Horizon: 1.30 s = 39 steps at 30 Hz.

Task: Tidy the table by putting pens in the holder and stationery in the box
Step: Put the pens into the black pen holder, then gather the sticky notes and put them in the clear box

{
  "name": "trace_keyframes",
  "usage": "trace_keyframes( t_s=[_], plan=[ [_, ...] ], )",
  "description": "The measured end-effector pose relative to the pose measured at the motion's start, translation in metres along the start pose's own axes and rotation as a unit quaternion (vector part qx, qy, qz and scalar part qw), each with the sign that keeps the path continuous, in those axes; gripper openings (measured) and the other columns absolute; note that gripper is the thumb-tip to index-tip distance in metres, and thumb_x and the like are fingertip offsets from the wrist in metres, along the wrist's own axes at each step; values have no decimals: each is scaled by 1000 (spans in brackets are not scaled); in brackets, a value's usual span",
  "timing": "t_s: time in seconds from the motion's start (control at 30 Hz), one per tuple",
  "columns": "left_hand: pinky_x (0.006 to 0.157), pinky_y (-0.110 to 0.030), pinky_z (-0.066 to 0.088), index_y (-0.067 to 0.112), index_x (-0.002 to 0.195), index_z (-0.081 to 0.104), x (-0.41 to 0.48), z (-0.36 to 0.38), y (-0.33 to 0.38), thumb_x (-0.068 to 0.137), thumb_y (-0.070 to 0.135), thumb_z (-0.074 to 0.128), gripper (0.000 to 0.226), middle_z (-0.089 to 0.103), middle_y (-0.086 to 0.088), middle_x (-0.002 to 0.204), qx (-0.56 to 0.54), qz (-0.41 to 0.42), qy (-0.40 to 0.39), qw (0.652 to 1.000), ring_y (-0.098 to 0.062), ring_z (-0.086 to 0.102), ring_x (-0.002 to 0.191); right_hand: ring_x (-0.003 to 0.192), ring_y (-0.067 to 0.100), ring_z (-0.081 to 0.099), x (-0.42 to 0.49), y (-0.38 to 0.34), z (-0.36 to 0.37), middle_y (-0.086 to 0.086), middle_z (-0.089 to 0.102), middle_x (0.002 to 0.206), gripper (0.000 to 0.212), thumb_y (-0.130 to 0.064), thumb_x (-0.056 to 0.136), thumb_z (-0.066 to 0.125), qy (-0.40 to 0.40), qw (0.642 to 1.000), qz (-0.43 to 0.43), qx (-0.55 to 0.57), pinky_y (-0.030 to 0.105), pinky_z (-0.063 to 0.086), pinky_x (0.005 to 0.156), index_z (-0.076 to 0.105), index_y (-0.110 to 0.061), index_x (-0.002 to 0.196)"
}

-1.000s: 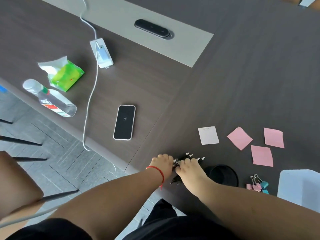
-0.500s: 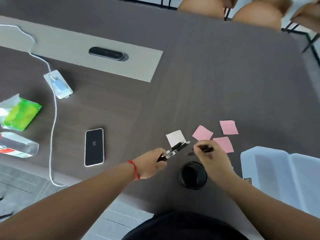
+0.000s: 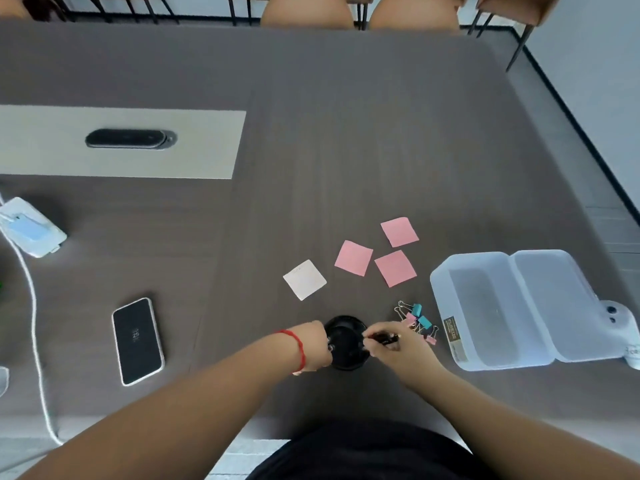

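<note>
A round black pen holder [image 3: 346,355] stands near the table's front edge. My left hand [image 3: 313,344] is at its left rim, fingers curled over the opening; pen ends show just inside there. My right hand [image 3: 398,348] is at the right rim, shut on a black pen [image 3: 384,337] lying level above the edge. Three pink sticky notes [image 3: 394,268] and a white note [image 3: 304,279] lie behind the holder. Several pink and blue binder clips [image 3: 417,320] lie to its right. A clear plastic box [image 3: 485,310] stands open at the right.
A black phone [image 3: 137,340] lies face up at the left. A white charger [image 3: 31,226] with its cable [image 3: 34,327] runs along the left edge. A beige panel with a black socket cover [image 3: 128,138] sits further back. Chairs [image 3: 306,12] stand behind the table.
The view has swung right and down. My left hand brought its bundle of pens down to the holder's left rim. My right hand moved down to the right rim with one pen.
</note>
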<state>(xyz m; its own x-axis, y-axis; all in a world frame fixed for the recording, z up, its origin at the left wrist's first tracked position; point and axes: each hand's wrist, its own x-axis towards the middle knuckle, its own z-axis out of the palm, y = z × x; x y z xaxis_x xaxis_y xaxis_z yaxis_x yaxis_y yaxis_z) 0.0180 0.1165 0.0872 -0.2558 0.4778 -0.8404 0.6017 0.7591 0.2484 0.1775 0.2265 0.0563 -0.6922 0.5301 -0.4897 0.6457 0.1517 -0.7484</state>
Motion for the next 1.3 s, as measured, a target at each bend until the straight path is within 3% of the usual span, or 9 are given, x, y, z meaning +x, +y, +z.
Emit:
trace_keyframes(
  t_s=[0.1,0.2,0.4,0.6,0.8,0.97,1.07,1.17,1.3],
  plan=[
    [51,-29,41,-1,120,42,8,13,3,90,12,48,33,55,-8,79,9,-17,31,999,-30,62,79,90,6,63,6,9,12,-9,64,101,10,-32,83,70,-12,998,-15,-66,20,49,84,69,-37,92],
    [56,-33,46,1,125,35,11,16,6,88,11,51,41,68,-16,106,6,-19,48,999,-34,69,97,91,5,60,9,13,14,-4,58,102,16,-37,83,70,-23,994,-15,-103,20,45,87,69,-39,99],
    [43,-31,47,9,125,35,7,5,0,87,12,46,39,63,-19,100,-67,7,1,998,-43,71,89,101,7,58,15,16,4,-5,59,111,21,-46,79,68,-85,989,-9,-119,26,43,95,60,-55,96],
    [70,-38,61,26,149,9,2,0,-14,86,43,54,79,67,-21,103,-161,3,-19,987,-38,74,83,100,6,57,19,5,-20,-7,62,109,39,-43,83,68,-143,988,-9,-64,26,44,91,57,-41,121],
    [64,-37,61,23,144,28,13,-34,-35,96,42,30,52,54,-15,119,-230,-72,-19,970,-28,69,80,83,12,59,39,0,-48,-1,59,89,32,-52,85,61,-43,998,51,-9,24,48,73,57,-42,115],
    [53,-31,53,7,108,52,65,-50,-48,89,24,52,26,48,-10,80,-405,-162,58,898,-21,48,61,66,10,50,82,-13,-54,-7,64,95,23,-46,84,64,39,980,161,107,25,42,63,65,-30,101],
    [72,-41,60,3,114,56,96,-52,-44,76,32,70,50,59,-10,101,-449,-194,142,860,-31,62,81,55,13,40,112,-15,-50,1,53,72,22,-29,87,67,44,953,242,179,24,35,47,66,-14,102],
    [89,-37,52,5,126,46,121,-46,-31,61,53,80,88,54,-14,127,-338,-267,199,880,-33,60,111,56,12,52,137,-13,-39,5,57,73,17,-18,82,74,71,903,330,265,15,33,31,63,-8,90],
    [99,-35,43,-2,126,36,141,-40,-8,75,44,75,79,47,-18,130,-260,-283,248,889,-32,49,121,74,19,63,162,-14,-28,5,60,79,22,-21,87,68,87,922,315,207,25,47,48,64,-2,98]
  ],
)
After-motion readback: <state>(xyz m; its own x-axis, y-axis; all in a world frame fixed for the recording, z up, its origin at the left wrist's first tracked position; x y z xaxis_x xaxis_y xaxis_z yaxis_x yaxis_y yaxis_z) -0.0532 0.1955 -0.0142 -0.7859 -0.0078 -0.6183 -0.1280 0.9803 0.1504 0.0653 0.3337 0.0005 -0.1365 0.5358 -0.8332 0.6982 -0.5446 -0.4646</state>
